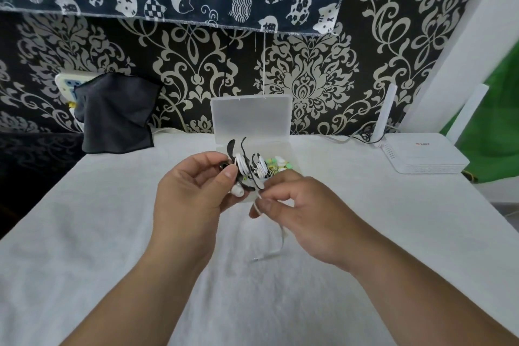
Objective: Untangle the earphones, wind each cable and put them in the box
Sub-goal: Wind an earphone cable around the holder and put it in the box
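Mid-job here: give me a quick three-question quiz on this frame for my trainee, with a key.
1. True or false: the lid of the clear box stands open.
2. What does the left hand grip? A) the coil of white cable B) the box lid C) nothing
3. Fill in: the right hand pinches the trailing cable, whose plug end lies on the white-covered ____.

Key: 1 true; 2 A; 3 table.
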Available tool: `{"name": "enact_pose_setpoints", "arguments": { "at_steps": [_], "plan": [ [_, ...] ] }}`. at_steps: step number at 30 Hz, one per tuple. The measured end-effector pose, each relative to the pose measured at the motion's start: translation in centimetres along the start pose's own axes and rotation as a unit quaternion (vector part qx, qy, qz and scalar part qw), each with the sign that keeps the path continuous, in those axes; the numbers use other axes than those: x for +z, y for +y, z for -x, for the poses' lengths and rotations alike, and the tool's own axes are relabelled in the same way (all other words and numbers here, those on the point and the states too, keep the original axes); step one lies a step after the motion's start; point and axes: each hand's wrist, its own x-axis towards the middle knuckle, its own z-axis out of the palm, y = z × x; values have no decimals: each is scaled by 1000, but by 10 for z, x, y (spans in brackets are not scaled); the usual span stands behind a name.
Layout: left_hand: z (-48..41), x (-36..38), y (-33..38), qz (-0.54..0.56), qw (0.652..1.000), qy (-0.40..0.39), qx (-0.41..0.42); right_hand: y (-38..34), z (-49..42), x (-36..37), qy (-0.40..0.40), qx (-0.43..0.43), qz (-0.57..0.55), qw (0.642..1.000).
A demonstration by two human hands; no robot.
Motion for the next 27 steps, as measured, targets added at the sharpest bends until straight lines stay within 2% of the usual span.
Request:
{"name": "enact_pose_setpoints", "arguments": {
  "at_steps": [4, 7, 10, 15, 19, 22, 27],
  "plan": [
    [4, 2, 1, -102, 992, 24, 68, -9, 4, -8, -5, 7, 7, 1000],
    [5, 3, -2, -217, 966, 45, 130, -11, 8, -8, -28, 30, -34, 999],
    [6, 3, -2, -259, 952, 52, 153, -14, 10, -14, -23, 35, -61, 997],
    [10, 5, 3, -328, 925, 43, 186, -21, 14, -26, 5, 3, 2, 1000],
    [18, 9, 5, -379, 900, 34, 211, -28, 17, -26, -39, 9, 10, 999],
    [20, 10, 4, -387, 899, 32, 203, -30, 18, -23, -73, 6, 19, 997],
    [14, 8, 2, -328, 935, -5, 131, -29, 17, -31, 21, -27, 4, 999]
  ]
}}
